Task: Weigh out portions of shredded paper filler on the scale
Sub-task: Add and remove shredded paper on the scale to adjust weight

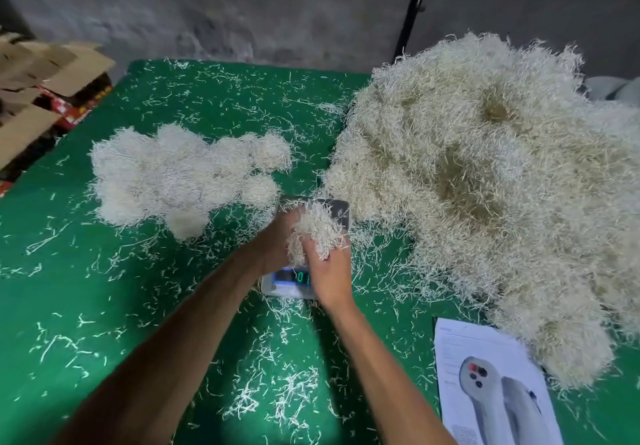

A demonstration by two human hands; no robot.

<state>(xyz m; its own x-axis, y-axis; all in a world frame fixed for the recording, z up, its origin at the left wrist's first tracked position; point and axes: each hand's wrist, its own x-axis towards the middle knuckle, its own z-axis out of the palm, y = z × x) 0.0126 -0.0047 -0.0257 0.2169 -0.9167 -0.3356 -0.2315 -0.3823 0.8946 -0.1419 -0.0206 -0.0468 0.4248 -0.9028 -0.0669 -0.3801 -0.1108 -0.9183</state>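
Both hands (313,257) cupped a light, springy filler clump (317,231) over the scale (332,210); grip loose, probably enclosing from both sides.

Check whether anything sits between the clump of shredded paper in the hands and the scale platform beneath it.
Nothing visible does. Both the left hand and right hand hold the clump of shredded paper directly over the scale. The right hand covers part of the display.

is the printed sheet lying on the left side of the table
No, the printed sheet lies at the near right corner of the green table, below the big pile of shredded paper.
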